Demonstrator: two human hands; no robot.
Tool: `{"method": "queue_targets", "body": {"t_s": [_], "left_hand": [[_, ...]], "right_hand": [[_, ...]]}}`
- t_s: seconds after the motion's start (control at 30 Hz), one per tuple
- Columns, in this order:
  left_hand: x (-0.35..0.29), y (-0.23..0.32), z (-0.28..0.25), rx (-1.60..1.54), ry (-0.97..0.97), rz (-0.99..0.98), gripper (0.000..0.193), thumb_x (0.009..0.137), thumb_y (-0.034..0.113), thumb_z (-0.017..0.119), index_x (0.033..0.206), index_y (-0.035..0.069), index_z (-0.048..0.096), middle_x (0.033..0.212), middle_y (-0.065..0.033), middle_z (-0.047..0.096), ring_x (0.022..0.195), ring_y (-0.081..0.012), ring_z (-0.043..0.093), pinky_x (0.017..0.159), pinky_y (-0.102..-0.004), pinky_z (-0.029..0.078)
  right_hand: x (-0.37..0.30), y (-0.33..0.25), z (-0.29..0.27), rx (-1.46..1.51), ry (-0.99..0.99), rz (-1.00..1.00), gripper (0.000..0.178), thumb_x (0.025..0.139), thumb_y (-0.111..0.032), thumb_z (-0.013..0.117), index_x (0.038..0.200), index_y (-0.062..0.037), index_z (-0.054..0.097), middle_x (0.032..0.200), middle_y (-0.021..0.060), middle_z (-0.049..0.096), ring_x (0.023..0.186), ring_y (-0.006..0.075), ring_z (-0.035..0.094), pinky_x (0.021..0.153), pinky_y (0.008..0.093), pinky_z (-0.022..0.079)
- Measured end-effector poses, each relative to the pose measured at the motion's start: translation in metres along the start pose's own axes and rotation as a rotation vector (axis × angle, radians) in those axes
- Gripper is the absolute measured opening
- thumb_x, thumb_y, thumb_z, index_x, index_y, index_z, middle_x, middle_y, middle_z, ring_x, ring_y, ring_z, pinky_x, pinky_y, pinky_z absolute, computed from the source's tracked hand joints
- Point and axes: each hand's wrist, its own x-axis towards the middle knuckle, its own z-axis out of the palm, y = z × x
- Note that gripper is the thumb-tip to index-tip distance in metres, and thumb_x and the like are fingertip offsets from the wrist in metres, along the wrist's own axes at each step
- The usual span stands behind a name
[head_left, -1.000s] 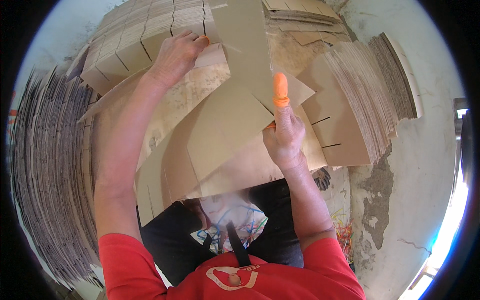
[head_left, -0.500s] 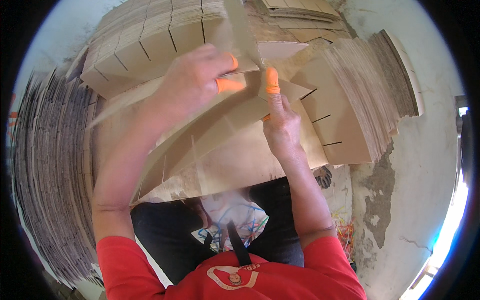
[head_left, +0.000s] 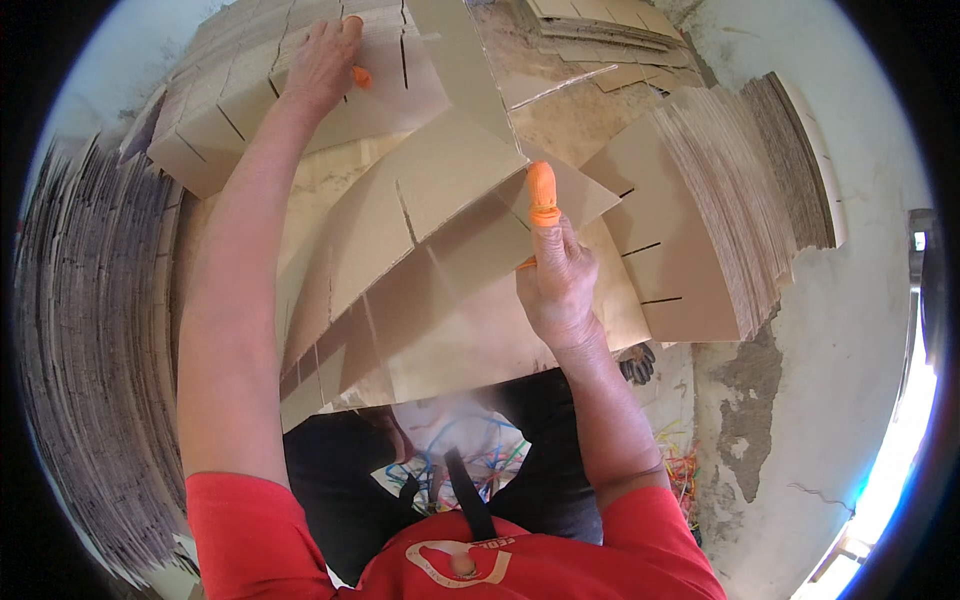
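Observation:
My left hand reaches to the top of a long stack of slotted cardboard strips at the far left; thumb and forefinger, in orange finger covers, are apart. Near the middle, my right hand grips partly joined cardboard dividers, its orange-covered thumb lying along their edge. One slotted cardboard divider leans diagonally across the board, and another cardboard strip crosses it at its far end. Where the right fingers wrap beneath the cardboard is mostly hidden.
A wooden work board spans above my knees. More slotted cardboard fans out at the right. A tall cardboard stack stands at the left, and flat pieces lie at the back. Coloured straps litter the floor.
My left hand has moved away from the joined dividers, far and left to the stack. The diagonal divider now shows more of its face. My right hand stays almost in place, still gripping.

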Motion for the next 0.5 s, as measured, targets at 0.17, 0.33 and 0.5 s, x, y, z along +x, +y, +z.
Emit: {"method": "queue_targets", "body": {"t_s": [0.17, 0.33, 0.5], "left_hand": [[-0.001, -0.003, -0.013, -0.100, 0.002, -0.002, 0.024, 0.080, 0.001, 0.061, 0.103, 0.003, 0.057, 0.101, -0.0119, 0.063, 0.102, -0.0325, 0.056, 0.086, -0.0429, 0.048], [-0.015, 0.007, -0.040, -0.162, 0.144, 0.103, 0.016, 0.079, -0.001, 0.063, 0.094, 0.001, 0.064, 0.099, -0.0106, 0.064, 0.100, -0.0317, 0.058, 0.084, -0.0406, 0.049], [-0.020, 0.015, -0.050, -0.306, 0.123, 0.123, 0.022, 0.075, 0.000, 0.070, 0.096, 0.004, 0.064, 0.089, -0.0113, 0.063, 0.085, -0.0324, 0.060, 0.073, -0.0410, 0.051]], "right_hand": [[-0.004, 0.003, 0.005, 0.033, 0.015, -0.010, 0.100, 0.055, 0.021, 0.053, 0.148, -0.0100, 0.037, 0.099, 0.0138, 0.061, 0.066, 0.0264, 0.060, 0.055, 0.0303, 0.050], [-0.002, 0.001, 0.005, 0.059, 0.014, -0.029, 0.094, 0.062, 0.014, 0.056, 0.149, -0.0137, 0.034, 0.114, 0.0164, 0.061, 0.066, 0.0310, 0.063, 0.051, 0.0363, 0.053], [0.001, -0.005, 0.000, 0.052, -0.048, 0.006, 0.097, 0.064, 0.014, 0.055, 0.152, -0.0162, 0.028, 0.118, 0.0165, 0.061, 0.066, 0.0318, 0.063, 0.052, 0.0368, 0.054]]}}
